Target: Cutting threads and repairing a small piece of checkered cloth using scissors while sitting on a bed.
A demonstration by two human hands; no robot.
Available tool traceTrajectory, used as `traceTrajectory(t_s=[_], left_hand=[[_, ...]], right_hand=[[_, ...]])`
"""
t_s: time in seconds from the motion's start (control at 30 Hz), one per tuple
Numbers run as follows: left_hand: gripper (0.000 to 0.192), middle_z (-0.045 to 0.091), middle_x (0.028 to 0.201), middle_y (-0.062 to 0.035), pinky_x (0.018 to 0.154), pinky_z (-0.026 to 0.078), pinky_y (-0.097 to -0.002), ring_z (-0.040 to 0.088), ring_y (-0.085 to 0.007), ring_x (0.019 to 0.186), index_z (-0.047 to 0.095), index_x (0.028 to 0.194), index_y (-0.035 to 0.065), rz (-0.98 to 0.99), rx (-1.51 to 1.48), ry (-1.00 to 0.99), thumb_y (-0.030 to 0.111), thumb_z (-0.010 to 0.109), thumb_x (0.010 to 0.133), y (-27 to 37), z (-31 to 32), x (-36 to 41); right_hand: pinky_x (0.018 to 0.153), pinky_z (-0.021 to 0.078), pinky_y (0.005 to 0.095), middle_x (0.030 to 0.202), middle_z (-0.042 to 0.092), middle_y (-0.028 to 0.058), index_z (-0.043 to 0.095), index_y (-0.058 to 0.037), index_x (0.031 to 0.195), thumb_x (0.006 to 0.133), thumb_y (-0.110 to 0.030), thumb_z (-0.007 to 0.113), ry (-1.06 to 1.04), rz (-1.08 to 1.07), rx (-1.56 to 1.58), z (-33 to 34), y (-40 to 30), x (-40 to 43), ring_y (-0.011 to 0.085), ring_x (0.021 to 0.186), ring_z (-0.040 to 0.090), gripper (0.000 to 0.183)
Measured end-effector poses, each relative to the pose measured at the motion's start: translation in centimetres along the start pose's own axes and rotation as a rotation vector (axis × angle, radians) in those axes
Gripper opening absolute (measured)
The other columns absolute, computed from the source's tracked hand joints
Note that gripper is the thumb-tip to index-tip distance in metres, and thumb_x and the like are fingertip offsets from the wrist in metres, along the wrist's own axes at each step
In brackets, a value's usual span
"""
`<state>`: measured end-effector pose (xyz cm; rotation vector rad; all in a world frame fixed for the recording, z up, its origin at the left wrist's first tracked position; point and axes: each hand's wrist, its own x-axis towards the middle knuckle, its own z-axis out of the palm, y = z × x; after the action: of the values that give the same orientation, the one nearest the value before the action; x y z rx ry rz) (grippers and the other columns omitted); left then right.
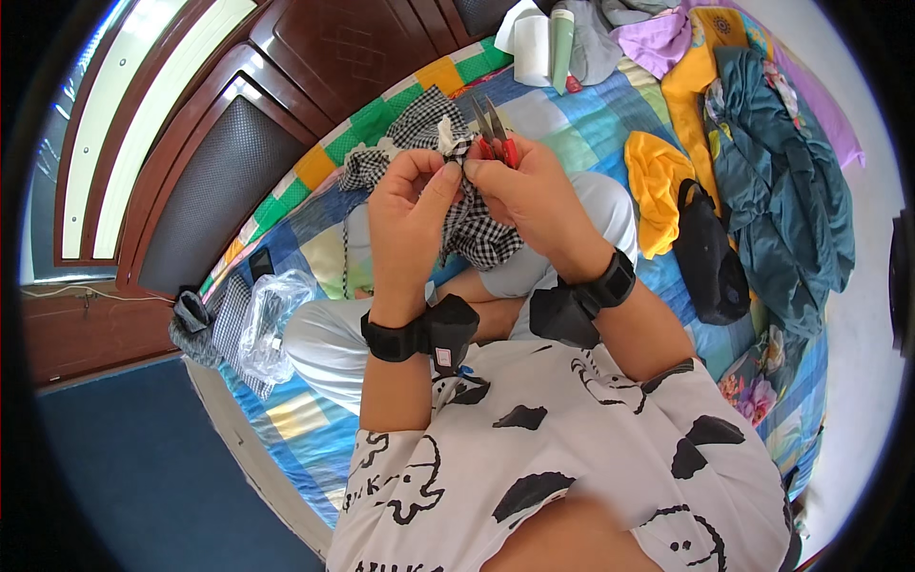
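A black-and-white gingham cloth (482, 239) with white ruffled trim hangs between my hands, above my crossed legs. My left hand (409, 207) pinches the gathered fabric between thumb and fingers, just below a white trim piece (447, 136). Close beside it, my right hand (536, 193) has its thumb and fingertips at the same gathered spot. Small red-handled scissors (493, 129) are held in that right hand, blades slightly apart and pointing away from me. The fingertips hide the exact point where the fabric is pinched.
Patchwork bedding (550, 132) lies under me, against a dark wooden headboard (343, 50). Left are a clear plastic bag (275, 325) and a dark phone-like object (261, 264). A paper roll (532, 50) and green tube (562, 50) stand far off. Right lie a black bag (708, 264) and clothes (775, 193).
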<state>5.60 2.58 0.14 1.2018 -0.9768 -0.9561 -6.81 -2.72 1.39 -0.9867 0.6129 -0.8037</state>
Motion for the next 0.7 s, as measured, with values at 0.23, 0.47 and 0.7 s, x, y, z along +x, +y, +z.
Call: traceTrajectory(t_s=[0.23, 0.47, 0.7], left_hand=[[0.006, 0.054, 0.08, 0.0003, 0.064, 0.041, -0.0179, 0.049, -0.0048, 0.071, 0.053, 0.085, 0.0025, -0.106, -0.399, 0.024, 0.008, 0.052, 0.082, 0.6, 0.8, 0.0], [0.003, 0.048, 0.076, 0.002, 0.062, 0.036, -0.0164, 0.043, -0.0037, 0.069, 0.05, 0.083, 0.0025, 0.024, -0.069, 0.024, 0.004, 0.052, 0.082, -0.4, 0.2, 0.1], [0.003, 0.047, 0.078, 0.0015, 0.065, 0.037, -0.0165, 0.043, -0.0042, 0.071, 0.049, 0.083, 0.002, 0.127, 0.099, -0.058, 0.002, 0.05, 0.081, -0.8, -0.2, 0.2]], right_hand=[[0.037, 0.0263, 0.0199, 0.055, 0.04, -0.0046, 0.046, -0.0069, 0.073, 0.078, -0.011, 0.051, -0.22, 0.192, 0.524, -1.2, 0.8, 0.4, 0.0032, 0.044, 0.035, 0.007], [0.039, 0.0274, 0.0195, 0.057, 0.045, -0.0037, 0.051, -0.0054, 0.074, 0.077, -0.017, 0.056, -0.063, 0.019, -0.107, -1.0, 0.6, 0.4, 0.002, 0.046, 0.037, 0.013], [0.049, 0.0368, 0.0223, 0.061, 0.051, -0.0027, 0.053, -0.0012, 0.073, 0.074, -0.015, 0.057, -0.058, 0.024, -0.008, -1.1, 0.4, 0.4, 0.0052, 0.056, 0.044, 0.015]])
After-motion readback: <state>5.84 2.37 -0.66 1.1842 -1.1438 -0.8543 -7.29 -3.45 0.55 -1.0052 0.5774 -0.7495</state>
